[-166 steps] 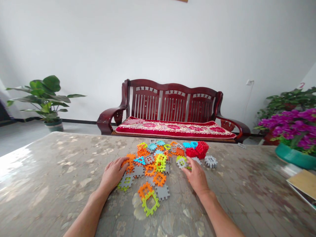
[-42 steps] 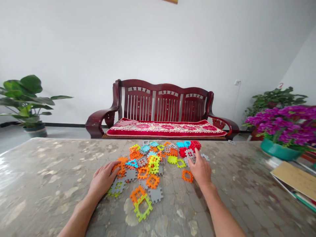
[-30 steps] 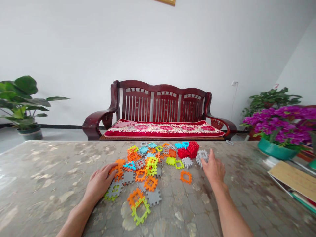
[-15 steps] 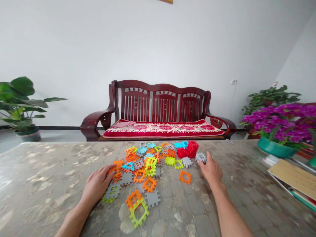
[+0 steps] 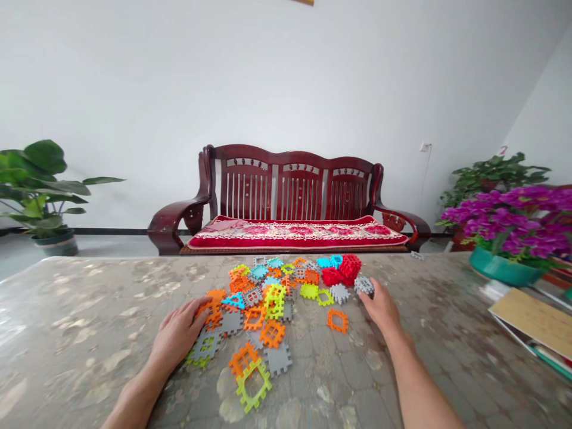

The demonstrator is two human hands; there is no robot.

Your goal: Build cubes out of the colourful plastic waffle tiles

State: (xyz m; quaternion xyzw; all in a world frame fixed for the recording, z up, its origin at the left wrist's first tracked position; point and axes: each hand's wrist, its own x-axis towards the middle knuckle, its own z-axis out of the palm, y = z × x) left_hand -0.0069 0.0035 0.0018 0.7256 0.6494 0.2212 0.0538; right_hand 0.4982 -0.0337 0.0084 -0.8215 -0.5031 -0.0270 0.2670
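Flat plastic building pieces with notched edges lie heaped on the table. My left hand [image 5: 182, 326] rests at the left of the heap, fingers stretched out and touching an orange piece [image 5: 215, 299]. My right hand [image 5: 381, 307] has thumb and forefinger closed at the edge of a grey piece [image 5: 364, 285], which lies on the table. Left of it are another grey piece [image 5: 340, 292] and a red block-like cluster [image 5: 350, 269]. An orange frame piece [image 5: 337, 320] lies alone between my hands. Nearest me is a lime-green frame piece [image 5: 254, 387].
A patterned cover lies over the table [image 5: 322, 375]. At the right stand a teal pot [image 5: 504, 266] of purple flowers and a stack of papers [image 5: 534, 319]. One grey piece [image 5: 417, 255] lies at the far edge. A wooden bench [image 5: 297, 190] stands beyond.
My right thumb and forefinger have drawn closer together at the grey piece. My left hand has stayed in place beside the orange piece. The whole view has shifted slightly.
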